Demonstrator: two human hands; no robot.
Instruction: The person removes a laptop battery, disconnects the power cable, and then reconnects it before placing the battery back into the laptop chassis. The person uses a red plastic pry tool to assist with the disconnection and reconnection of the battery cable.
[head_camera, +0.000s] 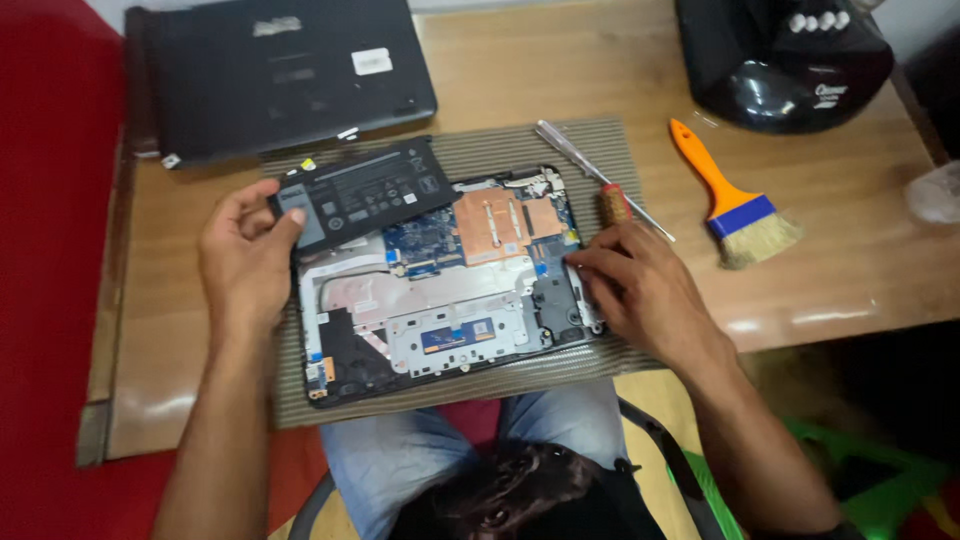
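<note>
Wooden table (840, 250) takes most of the view, red surface along its left edge. On it, a ribbed grey mat (480, 155). Back left, a closed black laptop cover (280, 70) lies flat, partly overlapping the mat's rear edge. Back right corner, a glossy black device (780, 55) with white knobs on top.

Centre of mat: opened laptop chassis (440, 290), bottom cover off, internals up. Blue board and copper heat plate in the upper middle, silver palmrest frame and trackpad bracket nearer the person.

Black battery pack (365, 190) is tilted up off the chassis, over its upper-left corner, far edge out over the mat. Left hand (245, 255) grips the pack's left end, thumb on top, fingers curled underneath.

Right hand (640, 290) rests on the chassis's right edge, fingers loosely bent, fingertips (580, 262) pressing near the board edge; holds nothing.

Orange-handled paintbrush (735, 200) with blue ferrule lies on the table right of the mat, well apart from the hands. Screwdriver (600, 185) with a reddish grip lies diagonally on the mat's right rear, just behind the right hand.
</note>
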